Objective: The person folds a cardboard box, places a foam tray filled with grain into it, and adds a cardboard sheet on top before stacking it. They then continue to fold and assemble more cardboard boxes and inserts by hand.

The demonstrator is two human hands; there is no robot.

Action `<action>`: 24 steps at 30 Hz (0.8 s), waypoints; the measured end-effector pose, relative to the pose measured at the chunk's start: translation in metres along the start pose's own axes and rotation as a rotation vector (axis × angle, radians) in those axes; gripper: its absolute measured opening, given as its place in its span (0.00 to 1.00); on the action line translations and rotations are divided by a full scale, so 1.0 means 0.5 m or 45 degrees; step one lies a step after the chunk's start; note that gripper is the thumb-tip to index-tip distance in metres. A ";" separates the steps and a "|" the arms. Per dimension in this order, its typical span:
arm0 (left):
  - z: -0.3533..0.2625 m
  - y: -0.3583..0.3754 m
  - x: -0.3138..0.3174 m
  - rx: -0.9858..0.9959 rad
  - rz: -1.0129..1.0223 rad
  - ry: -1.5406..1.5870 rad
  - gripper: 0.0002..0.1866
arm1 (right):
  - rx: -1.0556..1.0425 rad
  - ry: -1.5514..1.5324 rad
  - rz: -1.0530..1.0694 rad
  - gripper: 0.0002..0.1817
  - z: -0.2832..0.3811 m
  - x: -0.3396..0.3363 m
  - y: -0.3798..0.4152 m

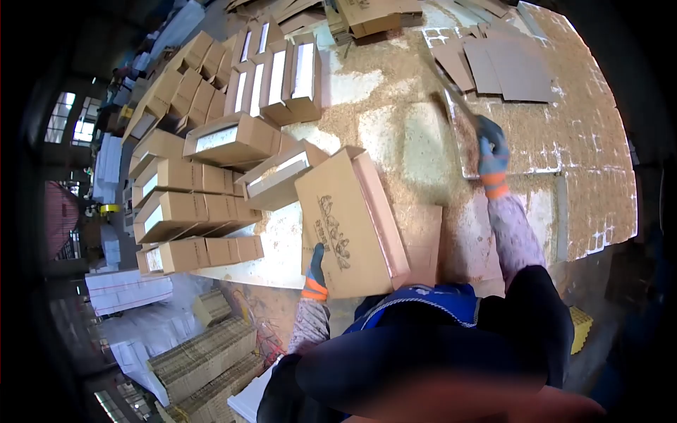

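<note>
A printed cardboard box [338,225] stands tilted at the table's front edge, with a long narrow opening along its right side. My left hand [316,273], in a grey-blue and orange glove, rests against the box's lower left edge; its thumb lies on the printed face and the other fingers are hidden behind. My right hand [493,151], gloved alike, is further right over the table, its fingers wrapped round the end of a long thin dark object [458,102] that is blurred. Beneath and right of the box lies a flat cardboard piece [423,243].
Several cartons with white contents [275,81] stand in rows at the left. Loose flat cardboard sheets [508,67] lie at the back right on a brown-speckled, white-edged surface [592,141]. More cardboard [374,15] is at the far edge. Stacked bundles [204,352] stand below left.
</note>
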State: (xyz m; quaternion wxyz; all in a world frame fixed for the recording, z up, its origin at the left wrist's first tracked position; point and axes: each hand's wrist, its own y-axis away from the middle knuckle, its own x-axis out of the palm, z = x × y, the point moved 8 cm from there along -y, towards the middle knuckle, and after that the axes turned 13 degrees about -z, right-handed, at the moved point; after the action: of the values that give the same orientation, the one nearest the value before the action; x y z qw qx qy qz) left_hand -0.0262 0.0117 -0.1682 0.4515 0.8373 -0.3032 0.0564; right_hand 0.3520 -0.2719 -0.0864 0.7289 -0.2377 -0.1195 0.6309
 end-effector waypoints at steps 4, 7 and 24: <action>-0.002 0.004 0.018 -0.069 0.179 0.161 0.29 | 0.249 -0.020 -0.277 0.25 0.174 -0.132 0.134; -0.016 0.000 0.007 -0.030 0.239 0.131 0.29 | 0.581 -0.085 -0.110 0.21 0.194 -0.136 0.259; -0.057 0.073 -0.007 0.082 0.554 0.060 0.25 | 0.775 -0.480 0.140 0.28 0.439 0.032 0.550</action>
State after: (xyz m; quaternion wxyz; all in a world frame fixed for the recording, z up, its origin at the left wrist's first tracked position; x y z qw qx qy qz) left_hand -0.0445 0.0207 -0.1265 0.4086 0.7646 -0.4641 0.1819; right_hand 0.0135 -0.1881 -0.0369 0.6965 0.1046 -0.0456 0.7084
